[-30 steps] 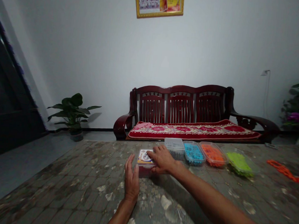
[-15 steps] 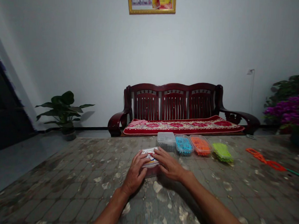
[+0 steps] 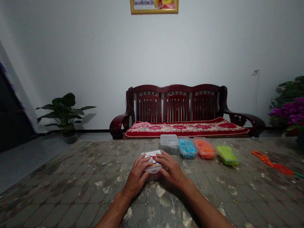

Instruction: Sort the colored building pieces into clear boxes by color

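A clear plastic box point(image 3: 153, 170) with a printed white label on its lid stands on the table in front of me. My left hand point(image 3: 136, 174) grips its left side, fingers over the lid and thumb down by the near side. From the right, my right hand point(image 3: 173, 170) lays its fingers across the label, with its thumb at the lid's near edge. The lid's front tab shows between the two thumbs. What the box contains is mostly hidden by my hands.
Behind the box stand a lidded box of grey pieces point(image 3: 169, 144) and tubs of blue pieces point(image 3: 187, 147), orange pieces point(image 3: 204, 148) and lime-green pieces point(image 3: 227, 154). An orange linked shape point(image 3: 272, 163) with a green stem lies at right. A wooden bench point(image 3: 176, 103) is beyond the patterned tablecloth point(image 3: 105, 180).
My right wrist and forearm have shifted a little toward me and inward, and the right thumb now sits at the lid's near edge. My left hand has barely moved.
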Motion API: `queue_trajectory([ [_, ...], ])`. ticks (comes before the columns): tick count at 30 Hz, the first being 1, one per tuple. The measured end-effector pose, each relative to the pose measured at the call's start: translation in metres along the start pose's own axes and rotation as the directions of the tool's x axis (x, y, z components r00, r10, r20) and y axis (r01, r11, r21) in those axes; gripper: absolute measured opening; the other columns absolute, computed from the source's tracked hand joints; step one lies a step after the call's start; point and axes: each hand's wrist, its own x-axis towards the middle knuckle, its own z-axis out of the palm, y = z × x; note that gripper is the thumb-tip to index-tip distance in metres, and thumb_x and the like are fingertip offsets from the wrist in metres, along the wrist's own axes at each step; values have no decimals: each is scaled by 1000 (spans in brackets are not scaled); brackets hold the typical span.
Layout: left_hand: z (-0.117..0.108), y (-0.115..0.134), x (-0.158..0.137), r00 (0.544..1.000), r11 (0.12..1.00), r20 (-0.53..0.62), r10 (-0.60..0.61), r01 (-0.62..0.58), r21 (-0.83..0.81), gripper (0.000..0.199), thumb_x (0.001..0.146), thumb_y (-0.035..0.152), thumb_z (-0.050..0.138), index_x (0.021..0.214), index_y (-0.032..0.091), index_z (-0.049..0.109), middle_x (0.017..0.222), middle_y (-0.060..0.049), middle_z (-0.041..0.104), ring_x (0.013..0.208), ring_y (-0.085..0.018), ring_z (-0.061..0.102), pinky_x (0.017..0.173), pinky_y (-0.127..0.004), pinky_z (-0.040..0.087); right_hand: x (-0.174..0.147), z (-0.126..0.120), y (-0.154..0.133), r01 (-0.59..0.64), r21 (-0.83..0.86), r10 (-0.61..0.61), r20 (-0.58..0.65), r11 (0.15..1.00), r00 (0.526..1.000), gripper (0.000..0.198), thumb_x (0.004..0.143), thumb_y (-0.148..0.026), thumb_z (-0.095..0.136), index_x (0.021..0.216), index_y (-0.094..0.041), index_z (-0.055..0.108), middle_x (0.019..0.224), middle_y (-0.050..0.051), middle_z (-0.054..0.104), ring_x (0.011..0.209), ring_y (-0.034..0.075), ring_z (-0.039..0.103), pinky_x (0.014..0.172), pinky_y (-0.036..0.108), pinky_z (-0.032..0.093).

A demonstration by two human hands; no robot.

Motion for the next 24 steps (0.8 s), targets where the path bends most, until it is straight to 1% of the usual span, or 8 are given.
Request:
queue_trajectory([
  [7, 10, -2, -1, 994, 999, -108, 16, -20, -34, 21, 95, 28, 59, 115, 27, 66, 129, -6, 65, 138, -28, 46, 115, -52, 40, -2, 7, 5, 86, -70, -92, -89, 994, 992, 43, 97, -28, 52, 140, -24, 57, 143, 9, 59, 142, 28, 44, 117, 53, 39],
  [10, 18, -2, -1, 976, 995, -201, -87, 73, -74, 27, 93, 31, 60, 120, 25, 64, 134, -9, 61, 136, -29, 49, 114, -53, 40, 0, 5, 2, 117, -74, -124, -97, 990, 988, 42, 99, -28, 50, 141, -25, 57, 142, 7, 61, 139, 27, 47, 115, 52, 41],
  [13, 25, -2, -1, 923, 964, -302, -240, 189, -188, 43, 90, 37, 62, 130, 21, 57, 141, -13, 54, 135, -31, 50, 115, -53, 39, 6, -1, -8, 104, -61, -111, -112, 993, 988, 38, 100, -29, 49, 136, -26, 61, 135, 7, 66, 131, 26, 55, 113, 49, 44],
  [15, 28, -2, 1, 886, 922, -319, -336, 242, -301, 51, 88, 39, 63, 134, 21, 52, 143, -14, 52, 137, -30, 48, 117, -52, 36, 12, -6, -16, 64, -46, -70, -127, 997, 989, 34, 101, -31, 49, 131, -26, 65, 127, 8, 70, 122, 24, 60, 108, 45, 48],
  [18, 30, -2, 6, 832, 817, -267, -487, 326, -476, 57, 86, 38, 64, 139, 21, 47, 146, -13, 51, 139, -29, 46, 120, -49, 32, 27, -11, -22, -24, -10, 22, -145, 1000, 989, 30, 100, -33, 49, 122, -25, 69, 116, 8, 73, 111, 22, 65, 98, 38, 52],
  [21, 28, 0, 12, 777, 646, -125, -617, 409, -645, 69, 81, 35, 68, 143, 21, 42, 151, -14, 48, 142, -29, 45, 120, -45, 33, 48, -14, -15, -141, 55, 150, -216, 988, 965, 29, 98, -34, 52, 120, -25, 69, 114, 7, 73, 108, 22, 65, 97, 37, 50],
  [22, 27, 2, 13, 765, 579, -65, -640, 425, -696, 73, 79, 34, 70, 145, 22, 40, 152, -13, 47, 142, -29, 45, 119, -44, 34, 55, -14, -11, -211, 86, 226, -256, 974, 940, 31, 97, -35, 52, 123, -25, 67, 116, 8, 72, 109, 22, 65, 99, 37, 48],
  [24, 23, 4, 14, 749, 437, 61, -660, 449, -779, 82, 77, 31, 74, 149, 25, 36, 153, -12, 48, 140, -28, 49, 116, -42, 40, 64, -11, 0, -397, 180, 434, -298, 900, 850, 38, 94, -38, 54, 128, -25, 62, 118, 8, 71, 109, 23, 64, 98, 38, 47],
])
